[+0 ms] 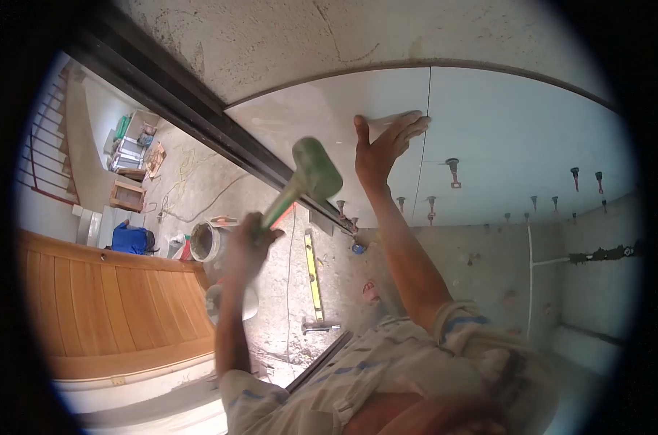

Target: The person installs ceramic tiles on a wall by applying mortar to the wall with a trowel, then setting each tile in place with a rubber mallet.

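My left hand [248, 250] is closed around the handle of a green rubber mallet [317, 170]. The mallet's head is raised, slightly blurred, beside the dark metal frame and apart from the tiles. My right hand [388, 151] lies with outstretched fingers on a large pale tile [307, 109], its fingertips at the joint with a second pale tile [517, 138]. Below and right of that hand, several tile levelling clips with reddish parts stick out along the joints, one being a larger clip [454, 172].
A dark metal frame [177, 87] runs diagonally at left. On the floor are a yellow spirit level [312, 275], a hammer [320, 328], a bucket [207, 243] and a cable. A wooden door [118, 304] stands lower left; a stair railing [50, 138] is beyond.
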### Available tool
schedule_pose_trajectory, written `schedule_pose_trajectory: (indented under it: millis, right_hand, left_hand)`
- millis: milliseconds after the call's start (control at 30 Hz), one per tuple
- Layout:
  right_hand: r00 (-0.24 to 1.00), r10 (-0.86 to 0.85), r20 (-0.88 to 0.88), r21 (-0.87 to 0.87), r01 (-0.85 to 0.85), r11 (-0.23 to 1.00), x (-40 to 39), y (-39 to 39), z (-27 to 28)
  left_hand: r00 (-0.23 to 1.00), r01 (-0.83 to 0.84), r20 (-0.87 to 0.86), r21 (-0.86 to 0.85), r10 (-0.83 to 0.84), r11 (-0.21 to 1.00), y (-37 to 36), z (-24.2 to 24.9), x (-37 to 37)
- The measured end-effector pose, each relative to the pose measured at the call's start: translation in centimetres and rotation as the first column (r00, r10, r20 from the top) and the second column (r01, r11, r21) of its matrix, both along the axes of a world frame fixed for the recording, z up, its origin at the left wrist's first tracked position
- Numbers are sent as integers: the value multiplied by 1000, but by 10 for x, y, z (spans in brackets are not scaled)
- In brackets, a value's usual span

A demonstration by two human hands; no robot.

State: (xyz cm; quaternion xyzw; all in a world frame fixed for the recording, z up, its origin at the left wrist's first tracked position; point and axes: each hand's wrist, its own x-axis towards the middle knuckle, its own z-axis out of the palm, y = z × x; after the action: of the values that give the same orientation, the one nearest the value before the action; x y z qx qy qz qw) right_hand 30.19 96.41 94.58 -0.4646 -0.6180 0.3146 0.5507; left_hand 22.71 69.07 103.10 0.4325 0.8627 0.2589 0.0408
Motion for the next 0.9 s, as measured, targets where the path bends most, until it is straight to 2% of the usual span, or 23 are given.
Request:
schedule_pose_trajectory:
  millis: [33, 67, 133, 167, 233, 267, 300, 367, 400, 433, 500, 533, 600, 633, 700, 733, 767, 833, 867, 900]
  right_hand:
    - [1000, 19, 9, -63, -19, 998, 1, -5, 0]
    - [1000, 8, 19, -72, -6, 997, 3, -8, -2]
    - [1000, 23, -17, -87, -24, 996, 2, -3, -5]
    - [1000, 22, -18, -78, -24, 997, -2, 0, -6]
    - [981, -57, -186, -58, 47, 997, -12, -4, -12]
    - [953, -65, -295, -210, 1, 978, -15, -6, -4]
    - [952, -57, -302, -208, -7, 978, -21, -9, 1]
    - [924, -110, -366, -351, -28, 936, -26, -10, 5]
    - [924, -135, -359, -362, -5, 932, -21, -8, 4]
    - [939, -138, -314, -384, 7, 923, -20, -4, 7]
    - [953, -132, -274, -405, 10, 914, -17, -3, 14]
    - [958, -128, -256, -350, 31, 936, -12, 2, 21]
    - [963, -135, -233, -252, 75, 965, -12, 12, 20]
    - [962, -155, -227, -254, 95, 962, -12, 9, 21]
    - [962, -125, -243, -137, 93, 986, -17, 3, 30]
    - [964, -109, -242, -155, 72, 985, -17, -2, 36]
    - [964, -115, -241, -153, 79, 985, -19, 1, 34]
    - [959, -123, -256, -108, 98, 989, -22, 3, 31]
    - [959, -132, -250, -115, 106, 988, -21, -1, 30]
    - [957, -119, -263, -151, 81, 985, -21, 0, 33]
  left_hand:
    - [991, 22, -126, -86, -33, 996, 8, 28, -7]
    - [969, 120, -214, -16, -121, 993, 13, 40, -21]
    - [937, 236, -220, -167, -269, 957, 28, 85, -43]
    - [861, 354, -312, -202, -402, 913, 35, 95, -62]
    - [797, 382, -341, -355, -498, 853, 47, 127, -76]
    - [770, 369, -356, -429, -530, 824, 52, 143, -78]
    - [738, 358, -363, -505, -569, 785, 55, 154, -81]
    - [634, 467, -394, -490, -665, 736, 58, 164, -97]
    - [677, 425, -329, -555, -658, 715, 62, 172, -98]
    - [657, 452, -366, -509, -659, 733, 66, 175, -100]
    - [673, 383, -357, -581, -648, 718, 68, 183, -101]
    - [668, 385, -364, -577, -649, 720, 66, 188, -104]
    - [497, 536, -398, -558, -771, 634, 63, 190, -105]
    - [484, 552, -393, -556, -782, 621, 66, 193, -102]
    - [664, 444, -132, -722, -736, 530, 72, 206, -96]
    - [749, 375, -73, -773, -658, 512, 78, 210, -90]
    - [745, 380, -73, -771, -663, 511, 81, 205, -102]
    - [491, 535, -378, -580, -784, 615, 86, 194, -123]
    - [624, 366, -401, -609, -671, 704, 89, 193, -117]
    - [619, 372, -402, -606, -674, 703, 88, 191, -118]
